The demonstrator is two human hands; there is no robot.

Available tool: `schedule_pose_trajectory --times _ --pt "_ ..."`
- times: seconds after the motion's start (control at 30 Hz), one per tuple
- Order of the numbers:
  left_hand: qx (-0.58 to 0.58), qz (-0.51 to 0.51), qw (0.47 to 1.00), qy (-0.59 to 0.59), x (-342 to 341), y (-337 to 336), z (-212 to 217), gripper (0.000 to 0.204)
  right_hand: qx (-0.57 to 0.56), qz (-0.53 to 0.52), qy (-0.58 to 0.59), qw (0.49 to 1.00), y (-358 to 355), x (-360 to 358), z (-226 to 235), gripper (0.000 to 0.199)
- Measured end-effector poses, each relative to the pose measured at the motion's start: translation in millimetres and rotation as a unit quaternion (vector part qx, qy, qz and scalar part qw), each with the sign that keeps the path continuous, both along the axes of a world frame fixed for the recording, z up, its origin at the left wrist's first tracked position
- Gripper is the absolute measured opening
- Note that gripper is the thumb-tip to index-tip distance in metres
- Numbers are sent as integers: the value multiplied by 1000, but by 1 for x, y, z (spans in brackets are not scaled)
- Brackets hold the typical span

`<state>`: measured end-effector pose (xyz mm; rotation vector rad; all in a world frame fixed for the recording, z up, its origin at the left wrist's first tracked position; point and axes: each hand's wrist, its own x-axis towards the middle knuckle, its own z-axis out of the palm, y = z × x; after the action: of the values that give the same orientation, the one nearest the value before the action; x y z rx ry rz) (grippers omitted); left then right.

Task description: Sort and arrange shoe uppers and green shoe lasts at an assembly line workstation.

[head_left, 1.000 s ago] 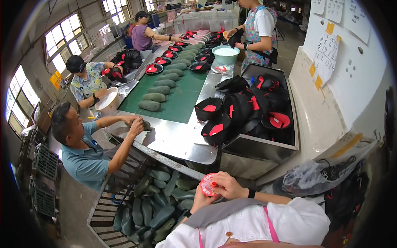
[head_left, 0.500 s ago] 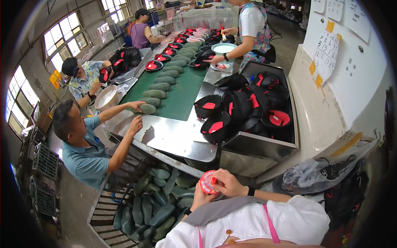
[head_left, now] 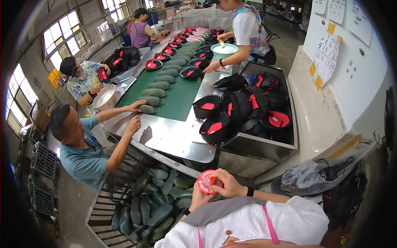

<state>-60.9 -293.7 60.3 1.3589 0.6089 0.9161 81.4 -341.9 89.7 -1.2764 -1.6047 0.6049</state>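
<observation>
In front of my chest, my left hand (head_left: 200,200) is wrapped round the side of a round red-and-white container (head_left: 203,182) and supports it. A red knob (head_left: 212,180) stands up from the middle of its top. My right hand (head_left: 228,184) lies over the container, fingers bent and closed against the knob. My palms and the container's lower side are hidden. Just left of my hands is a slatted metal cart (head_left: 94,206), heaped with green foot-shaped shoe pieces (head_left: 161,215).
Beyond the cart runs a green conveyor (head_left: 173,107) bearing green pieces and black-and-red shoe uppers (head_left: 191,72). A metal bin (head_left: 264,138) of uppers stands at right. Several people work round the line, one in a blue shirt (head_left: 84,161) nearest; one holds a bowl (head_left: 224,51).
My hands and the container stay nearly as they were. The co-worker at far right has lowered the brush to the bowl, and a black upper now lies nearer on the conveyor.
</observation>
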Motion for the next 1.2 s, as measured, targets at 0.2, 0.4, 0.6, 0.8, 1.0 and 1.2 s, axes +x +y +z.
schedule_pose_trajectory --times 0.2,0.4,0.6,0.8,1.0,1.2 --pt "-54 -47 997 11 -1 2 7 70 42 -26 65 997 5 9 -4 30" --pt "-16 76 996 40 -4 -3 2 45 121 -280 -76 949 37 106 2 8" --pt "-25 12 999 17 -4 2 -2 51 -26 -459 -134 878 27 243 -63 29" --pt "8 22 998 61 -11 4 -5 54 -57 -473 -177 861 39 217 -51 30" --pt "-9 10 998 65 -10 5 -27 58 -57 -489 -168 854 37 215 -54 27" --pt "0 -14 998 63 -7 8 -25 59 68 -445 96 888 31 238 -64 37"
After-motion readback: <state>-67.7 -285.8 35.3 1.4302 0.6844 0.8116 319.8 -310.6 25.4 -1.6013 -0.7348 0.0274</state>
